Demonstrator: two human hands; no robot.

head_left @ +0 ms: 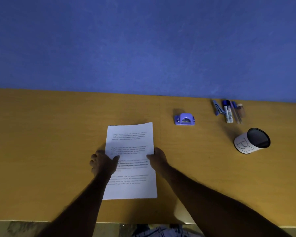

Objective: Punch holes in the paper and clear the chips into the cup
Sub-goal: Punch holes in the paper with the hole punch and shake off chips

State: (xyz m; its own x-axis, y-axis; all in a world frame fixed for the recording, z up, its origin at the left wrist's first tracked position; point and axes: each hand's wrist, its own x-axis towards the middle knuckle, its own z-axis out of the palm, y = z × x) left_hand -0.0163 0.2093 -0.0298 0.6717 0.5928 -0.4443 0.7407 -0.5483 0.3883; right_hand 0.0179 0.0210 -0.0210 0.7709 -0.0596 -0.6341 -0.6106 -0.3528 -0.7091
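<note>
A white printed sheet of paper (pixel 129 144) lies on the wooden table (pixel 50 142), long side pointing away from me. My left hand (pixel 102 164) grips its left edge, thumb on top. My right hand (pixel 158 159) grips its right edge at the same height, thumb on the page. A small purple hole punch (pixel 184 119) stands on the table beyond the sheet, to the right, apart from both hands. Farther right stands the cup (pixel 252 141), black inside, with a white paper label bearing handwritten marks.
Several pens and markers (pixel 228 111) lie in a row against the blue wall (pixel 143 45) at the back right, behind the cup. The table's near edge (pixel 143 222) runs just below my forearms.
</note>
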